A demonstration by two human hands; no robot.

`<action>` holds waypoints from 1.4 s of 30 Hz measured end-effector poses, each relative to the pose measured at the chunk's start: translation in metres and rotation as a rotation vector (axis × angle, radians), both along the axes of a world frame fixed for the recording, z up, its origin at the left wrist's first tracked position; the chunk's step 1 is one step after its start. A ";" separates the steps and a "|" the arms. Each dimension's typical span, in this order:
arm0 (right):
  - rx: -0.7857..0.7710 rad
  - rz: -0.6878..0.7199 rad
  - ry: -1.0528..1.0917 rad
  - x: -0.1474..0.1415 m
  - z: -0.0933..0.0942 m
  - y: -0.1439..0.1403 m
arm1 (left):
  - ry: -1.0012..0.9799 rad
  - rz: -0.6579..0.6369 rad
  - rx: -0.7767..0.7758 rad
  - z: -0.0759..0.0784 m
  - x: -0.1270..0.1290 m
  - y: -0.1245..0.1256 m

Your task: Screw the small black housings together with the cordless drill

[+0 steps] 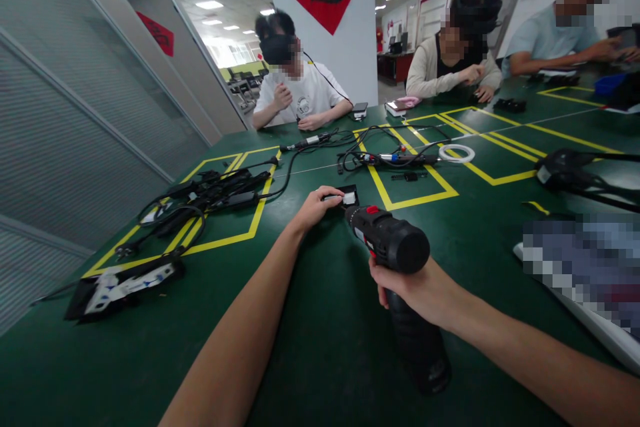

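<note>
On the green table (320, 347), near the middle of the view, the right hand (417, 290) is closed around the grip of a black cordless drill (390, 243), whose chuck end points away from the wearer toward a small black part (347, 197). The drill carries a red switch on top of its body, and its handle and battery base reach down toward the near table edge. The left hand (316, 205) rests on the table with fingers curled, pinching the small black part between fingertips and thumb; a white patch shows on the part's upper face. The drill's tip lies just beside this part; whether it touches cannot be told. The part sits just left of a yellow tape line (380, 190) marking a rectangle on the table. Left of the hands, a tangle of black cables and adapters (215, 193) lies across another yellow-outlined rectangle, and a black-and-white flat component (125, 283) lies nearer the edge. Beyond the hands, a white ring (457, 153) lies beside a second tool with cables (395, 159). Three other people sit at the far side, their hands on or above the table, well apart from the wearer's hands.
</note>
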State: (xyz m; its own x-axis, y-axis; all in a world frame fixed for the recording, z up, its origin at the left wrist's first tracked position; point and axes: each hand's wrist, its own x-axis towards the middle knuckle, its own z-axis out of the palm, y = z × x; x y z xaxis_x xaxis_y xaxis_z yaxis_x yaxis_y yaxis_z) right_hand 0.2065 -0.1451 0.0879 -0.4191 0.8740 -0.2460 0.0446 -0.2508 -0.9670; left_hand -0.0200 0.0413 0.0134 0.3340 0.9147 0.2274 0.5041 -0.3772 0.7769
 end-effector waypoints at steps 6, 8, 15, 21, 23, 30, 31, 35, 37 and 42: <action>0.009 0.006 -0.006 0.002 0.001 -0.001 | -0.009 0.023 -0.020 0.000 0.001 0.000; 0.013 0.010 -0.001 0.002 0.001 -0.001 | -0.014 0.031 -0.026 0.000 0.001 0.000; 0.002 -0.009 0.013 0.001 -0.001 -0.001 | -0.029 0.018 -0.028 -0.002 0.000 0.002; 0.008 -0.014 0.015 0.000 -0.001 0.000 | -0.010 0.014 -0.020 0.000 0.001 0.000; 0.008 -0.014 0.008 0.000 0.000 0.000 | -0.008 0.008 -0.019 0.001 0.001 0.000; 0.014 -0.008 0.007 0.000 0.002 -0.001 | -0.016 0.013 -0.030 0.000 0.000 0.001; 0.017 -0.008 0.005 0.000 0.002 -0.001 | -0.015 0.017 -0.034 0.000 0.000 0.001; 0.016 -0.004 -0.008 0.001 0.001 0.000 | -0.013 0.031 -0.041 0.000 0.001 0.000; 0.016 0.005 0.002 0.001 -0.001 0.001 | -0.015 0.028 -0.037 0.000 0.001 0.000; 0.009 -0.008 0.007 0.000 -0.001 0.000 | -0.026 0.020 -0.032 -0.001 0.000 0.001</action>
